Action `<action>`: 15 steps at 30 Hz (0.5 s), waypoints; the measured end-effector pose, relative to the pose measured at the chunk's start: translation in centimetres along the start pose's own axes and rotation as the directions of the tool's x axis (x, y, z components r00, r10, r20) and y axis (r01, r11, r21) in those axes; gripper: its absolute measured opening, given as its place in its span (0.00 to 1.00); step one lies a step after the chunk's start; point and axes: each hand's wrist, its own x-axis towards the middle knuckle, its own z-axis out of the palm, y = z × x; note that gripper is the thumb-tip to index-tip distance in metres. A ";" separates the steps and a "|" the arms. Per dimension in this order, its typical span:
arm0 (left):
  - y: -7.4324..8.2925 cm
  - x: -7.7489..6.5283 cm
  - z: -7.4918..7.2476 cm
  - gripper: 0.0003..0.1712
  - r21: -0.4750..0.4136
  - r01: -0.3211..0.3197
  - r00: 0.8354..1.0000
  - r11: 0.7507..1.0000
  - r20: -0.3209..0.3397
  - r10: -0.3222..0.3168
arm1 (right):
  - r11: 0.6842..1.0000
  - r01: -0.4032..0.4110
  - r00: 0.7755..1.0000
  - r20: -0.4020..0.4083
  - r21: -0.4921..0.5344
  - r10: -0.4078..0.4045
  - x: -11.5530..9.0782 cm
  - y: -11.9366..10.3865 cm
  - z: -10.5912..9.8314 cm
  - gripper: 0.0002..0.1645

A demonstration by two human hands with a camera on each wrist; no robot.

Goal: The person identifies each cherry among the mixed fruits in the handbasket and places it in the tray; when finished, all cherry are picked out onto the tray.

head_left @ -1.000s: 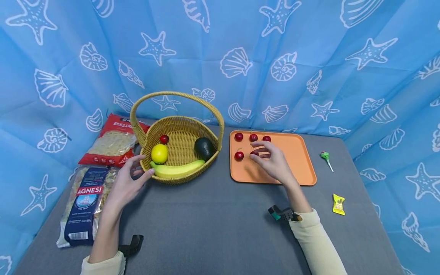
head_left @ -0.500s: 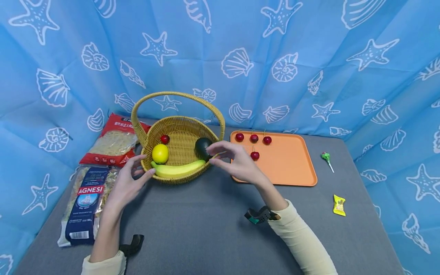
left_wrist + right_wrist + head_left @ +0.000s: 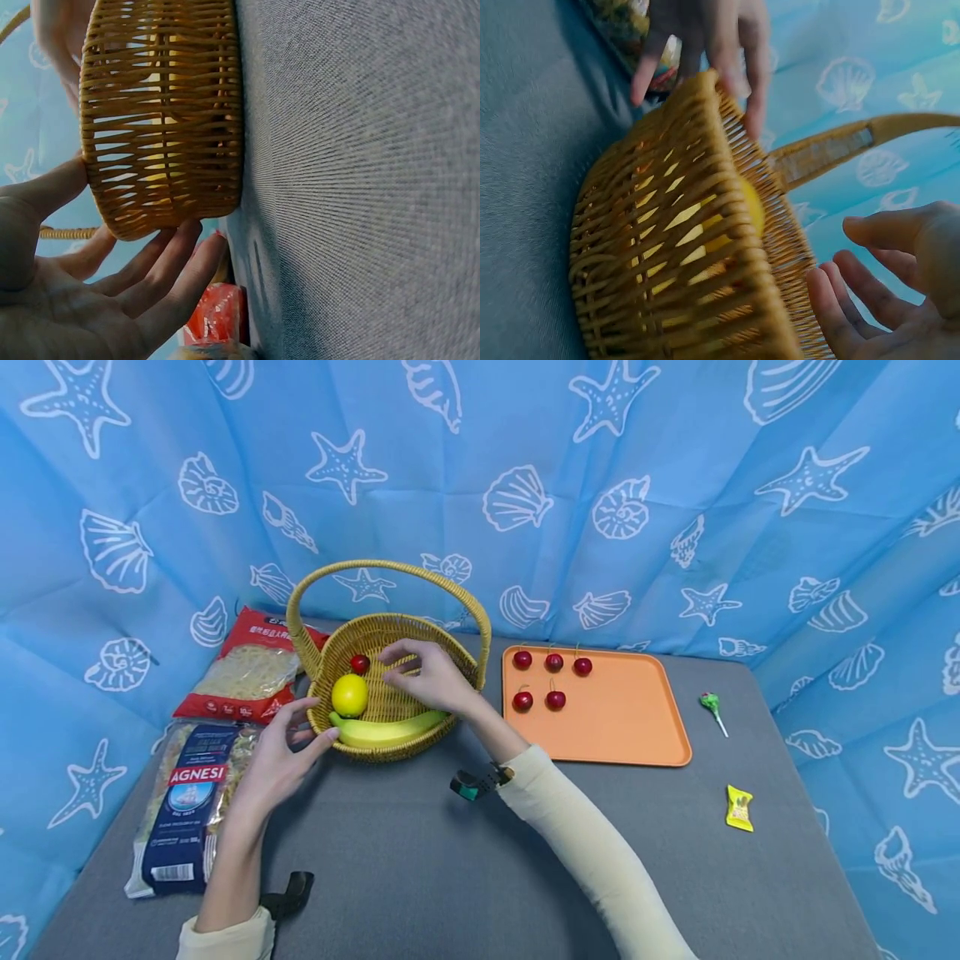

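A wicker basket (image 3: 386, 752) with an arched handle stands left of the middle in the head view. Inside it lie a banana (image 3: 390, 728), a yellow lemon (image 3: 349, 696) and a red cherry (image 3: 360, 664). My left hand (image 3: 281, 764) holds the basket at its left rim, thumb at the edge and fingers (image 3: 161, 274) against the outer wall. Over the basket's right half, my right hand (image 3: 431, 677) reaches in with thumb and fingers apart, nothing between them. It hides the dark avocado. In the right wrist view its fingertips (image 3: 821, 281) hover beside the rim.
An orange tray (image 3: 622, 718) on the right bears several cherries (image 3: 553, 662). Beyond it lie a green lollipop (image 3: 710, 702) and a yellow wrapped candy (image 3: 738, 807). Two pasta bags, one red (image 3: 247, 668) and one blue (image 3: 183, 827), lie left of the basket.
My right hand has moved left from over the cherries on the tray, across the basket's right rim, to above its inside. The left hand has stayed at the basket.
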 end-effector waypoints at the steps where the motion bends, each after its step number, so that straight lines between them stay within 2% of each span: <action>1: 0.0 0.0 0.0 0.48 0.000 0.002 1.000 1.000 0.001 -0.002 | 1.000 -0.022 1.000 0.006 -0.007 0.022 0.7 0.2 0.3 0.19; 4: 0.0 0.0 -0.1 0.48 0.002 0.008 1.000 1.000 0.005 -0.008 | 0.995 -0.094 0.995 0.024 -0.019 0.095 2.4 0.8 1.2 0.21; 6: -0.1 0.0 -0.1 0.48 0.002 0.009 1.000 1.000 0.009 -0.010 | 0.989 -0.146 0.989 0.035 0.008 0.146 3.4 1.2 1.9 0.22; 10: -0.2 0.0 -0.2 0.48 0.005 0.003 1.000 1.000 0.007 -0.003 | 0.962 -0.265 0.964 0.048 0.069 0.262 4.8 1.6 3.1 0.24; 15: -0.1 0.0 0.0 0.47 0.013 -0.010 1.000 1.000 -0.001 0.010 | 0.944 -0.317 0.948 0.020 0.089 0.317 5.6 2.0 4.4 0.26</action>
